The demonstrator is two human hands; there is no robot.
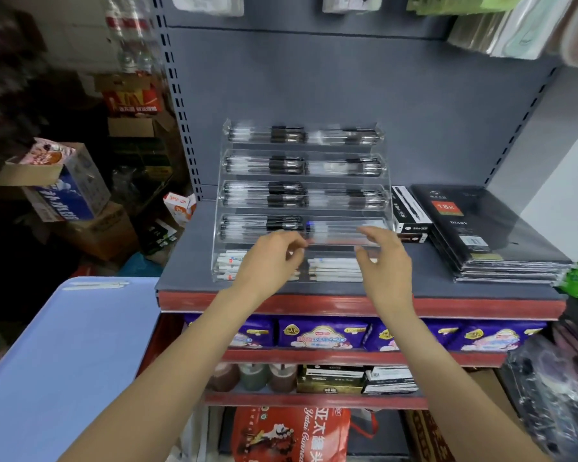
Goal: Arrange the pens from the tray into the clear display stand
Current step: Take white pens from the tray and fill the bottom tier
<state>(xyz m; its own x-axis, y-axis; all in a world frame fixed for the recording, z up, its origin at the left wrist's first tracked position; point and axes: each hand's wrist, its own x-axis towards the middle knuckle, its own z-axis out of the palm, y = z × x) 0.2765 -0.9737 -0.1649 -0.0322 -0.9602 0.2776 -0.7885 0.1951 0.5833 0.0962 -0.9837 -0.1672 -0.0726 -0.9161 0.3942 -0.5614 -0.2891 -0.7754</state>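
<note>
The clear display stand (386, 195) sits on the grey shelf, its upper tiers filled with black-capped pens and its bottom tier with white pens (334, 268). A small bundle of clear pens with a blue tip (334, 233) lies across the right half of the fourth tier. My left hand (274, 261) pinches its left end. My right hand (384, 261) curls thumb and fingers round its right end, though blur hides the contact. The light blue tray (64, 361) is at lower left, with two white pens (95, 285) at its far edge.
Black pen boxes (409, 211) and a stack of black diaries (481, 235) stand right of the stand. The shelf's red front edge (447, 306) runs below my wrists. Cardboard boxes (57, 188) fill the left side. Packaged goods hang above.
</note>
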